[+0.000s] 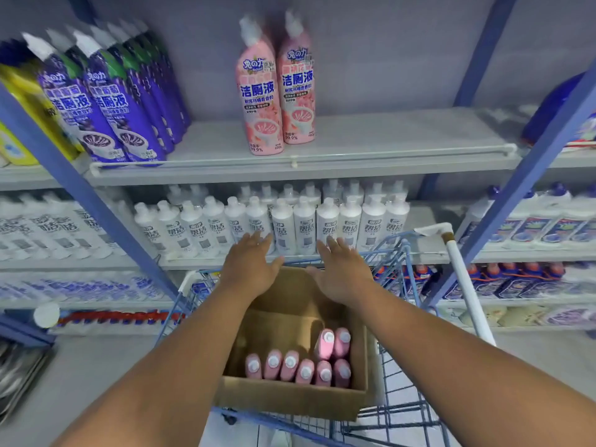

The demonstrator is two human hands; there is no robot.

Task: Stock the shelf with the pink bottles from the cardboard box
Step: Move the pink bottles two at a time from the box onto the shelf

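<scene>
Nearest, eight pink bottles (298,362) upright in the cardboard box (287,398), caps up, long axes vertical, clustered at the near wall and right side. Box seated in a blue wire cart (403,411). Above the box's far end, left hand (250,269) and right hand (343,272), both open, empty, palms down; bottles below and nearer than either, right hand probably closer. Beyond, white bottles (283,224). Farther up, shelf (403,137) with two pink bottles (277,88) standing, purple bottles (106,98) left, open space to the right.
</scene>
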